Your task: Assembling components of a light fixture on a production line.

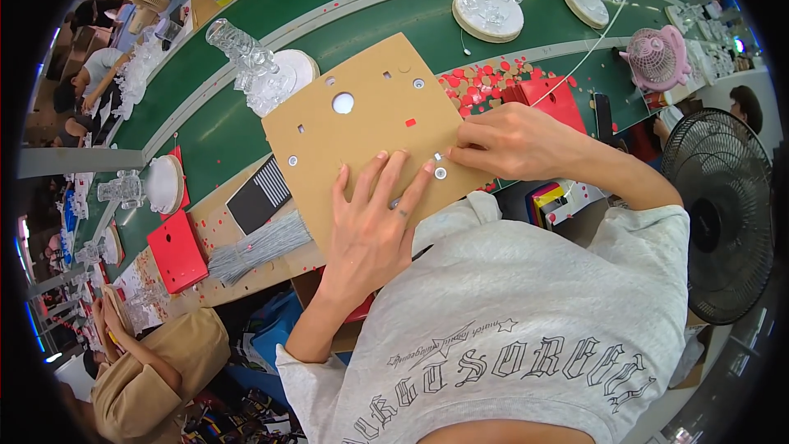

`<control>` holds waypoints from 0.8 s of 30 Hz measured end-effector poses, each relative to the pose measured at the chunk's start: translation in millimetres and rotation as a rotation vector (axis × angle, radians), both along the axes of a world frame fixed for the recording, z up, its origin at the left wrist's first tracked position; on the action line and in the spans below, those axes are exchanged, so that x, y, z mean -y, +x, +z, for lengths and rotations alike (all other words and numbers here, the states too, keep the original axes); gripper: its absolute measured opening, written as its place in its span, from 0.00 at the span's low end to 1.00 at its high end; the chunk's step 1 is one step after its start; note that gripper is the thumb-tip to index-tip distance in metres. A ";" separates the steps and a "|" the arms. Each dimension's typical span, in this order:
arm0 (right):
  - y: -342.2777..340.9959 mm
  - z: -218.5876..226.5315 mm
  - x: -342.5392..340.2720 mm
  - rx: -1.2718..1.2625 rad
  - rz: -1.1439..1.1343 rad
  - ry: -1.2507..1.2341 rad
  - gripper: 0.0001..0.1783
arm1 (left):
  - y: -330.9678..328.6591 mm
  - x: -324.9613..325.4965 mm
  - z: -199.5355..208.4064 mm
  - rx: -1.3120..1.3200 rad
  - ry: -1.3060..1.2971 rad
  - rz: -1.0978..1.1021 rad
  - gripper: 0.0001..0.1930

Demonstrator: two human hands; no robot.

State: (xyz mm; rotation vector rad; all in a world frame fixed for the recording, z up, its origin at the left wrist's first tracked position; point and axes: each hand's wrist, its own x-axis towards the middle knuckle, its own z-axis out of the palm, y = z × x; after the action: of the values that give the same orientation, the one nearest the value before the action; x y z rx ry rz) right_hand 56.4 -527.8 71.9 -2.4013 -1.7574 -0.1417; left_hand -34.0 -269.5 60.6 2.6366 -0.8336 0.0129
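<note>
A brown cardboard panel point(370, 127) lies tilted in front of me, with one large round hole, several small cut-outs and a few pale round inserts. My left hand point(370, 218) rests on its lower part, fingers spread flat. At the panel's right side, my right hand point(514, 141) is closed in a pinch beside a small cut-out and a round insert point(440, 173). Whatever is between those fingertips is too small to make out. Left of the panel lies a bundle of thin grey wire ties point(261, 247), next to a black card with pale stripes point(261, 195).
Red panels point(177, 252) lie at left, and more red sheets point(557, 103) at right beside scattered red discs point(485, 82). Clear ornaments on round white bases point(294, 71) stand on the green conveyor point(374, 12). A pink fan point(656, 59) and black fan point(717, 214) are at right. Co-workers sit left.
</note>
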 end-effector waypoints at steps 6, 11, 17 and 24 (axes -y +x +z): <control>10.0 -2.4 4.2 -0.026 0.035 0.096 0.15 | 1.9 0.5 -0.8 -0.012 -0.018 0.003 0.40; 7.9 1.1 3.9 0.033 0.059 0.016 0.15 | 2.4 3.9 0.7 0.000 0.000 -0.021 0.39; 9.8 -1.8 2.9 0.002 0.082 0.068 0.12 | -4.1 4.2 -3.3 0.013 -0.008 0.014 0.42; 3.0 -5.8 8.7 0.114 0.061 0.084 0.08 | -1.9 5.1 -3.6 -0.005 -0.075 0.006 0.48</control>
State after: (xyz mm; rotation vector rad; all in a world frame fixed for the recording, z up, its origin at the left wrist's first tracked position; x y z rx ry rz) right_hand 59.4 -536.5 66.1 -2.3206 -1.8319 -0.3442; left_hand -35.9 -274.6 57.0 2.5682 -0.8080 0.0379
